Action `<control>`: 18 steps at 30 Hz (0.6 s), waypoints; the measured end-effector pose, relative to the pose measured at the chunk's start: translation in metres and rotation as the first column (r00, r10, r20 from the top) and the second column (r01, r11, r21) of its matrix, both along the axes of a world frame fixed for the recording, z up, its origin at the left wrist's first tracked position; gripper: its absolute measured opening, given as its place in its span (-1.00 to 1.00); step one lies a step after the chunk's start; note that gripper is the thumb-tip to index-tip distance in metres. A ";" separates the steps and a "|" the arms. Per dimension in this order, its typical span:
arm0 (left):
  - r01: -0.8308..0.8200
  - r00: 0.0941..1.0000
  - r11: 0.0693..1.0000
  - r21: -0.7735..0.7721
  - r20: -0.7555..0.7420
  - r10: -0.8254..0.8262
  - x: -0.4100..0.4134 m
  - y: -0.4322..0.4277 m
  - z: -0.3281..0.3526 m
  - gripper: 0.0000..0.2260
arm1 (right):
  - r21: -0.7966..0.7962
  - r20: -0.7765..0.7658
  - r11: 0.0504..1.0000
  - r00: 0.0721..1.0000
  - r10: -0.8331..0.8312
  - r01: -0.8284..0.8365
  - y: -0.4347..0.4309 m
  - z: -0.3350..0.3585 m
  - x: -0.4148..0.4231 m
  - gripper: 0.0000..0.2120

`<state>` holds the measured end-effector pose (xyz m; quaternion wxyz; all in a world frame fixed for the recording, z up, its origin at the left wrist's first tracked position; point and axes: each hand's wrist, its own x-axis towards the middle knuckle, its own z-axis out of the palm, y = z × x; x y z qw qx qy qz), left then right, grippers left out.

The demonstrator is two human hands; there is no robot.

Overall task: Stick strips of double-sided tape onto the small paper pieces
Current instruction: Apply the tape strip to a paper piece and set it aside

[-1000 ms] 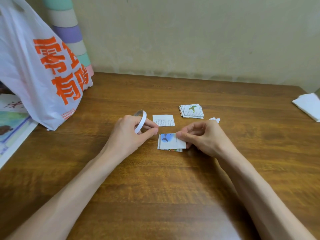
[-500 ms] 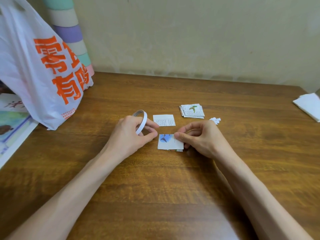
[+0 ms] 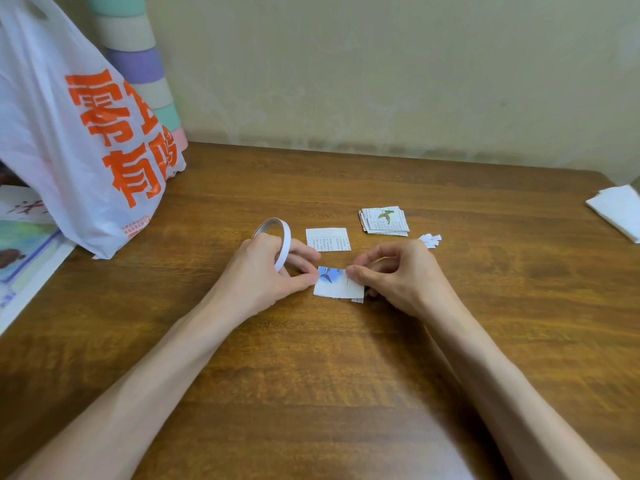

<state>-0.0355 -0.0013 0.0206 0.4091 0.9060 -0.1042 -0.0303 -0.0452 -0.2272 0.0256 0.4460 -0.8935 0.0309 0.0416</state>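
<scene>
Your work surface is a wooden table set against a plain wall. At the far left, a white plastic bag with orange characters stands on the table, with a pastel-striped roll upright behind it. Printed sheets lie at the left edge, partly under the bag. A folded white paper lies at the right edge. Both of your forearms reach in from the near side and the hands meet near the table's centre. Your left hand grips the tape roll: the fingers are curled through the thin white ring, which stands on edge above the knuckles, and the thumb tip touches the left edge of the blue-printed paper piece. Your right hand has thumb and forefinger closed narrowly in a pinch at the right edge of that piece, with the other fingers curled under. You cannot tell whether a tape strip lies between the fingertips. The blue-printed paper piece lies flat on a few other pieces between your hands. Just beyond it lies a single text-printed piece. To its right sits a stack of pieces with a green print on top. White scraps lie just beside the stack, beyond your right hand.
</scene>
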 end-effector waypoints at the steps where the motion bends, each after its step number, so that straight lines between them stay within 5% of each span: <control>1: -0.001 1.000 1.000 0.000 -0.004 0.001 0.000 0.000 0.000 -0.79 | -0.005 0.003 1.000 1.000 0.000 0.000 0.000 0.000 0.000 -0.87; 18: -0.006 0.999 0.999 0.046 -0.036 0.008 -0.002 -0.005 0.003 -0.76 | -0.101 0.052 0.995 0.999 -0.005 0.010 0.003 -0.005 0.000 -0.85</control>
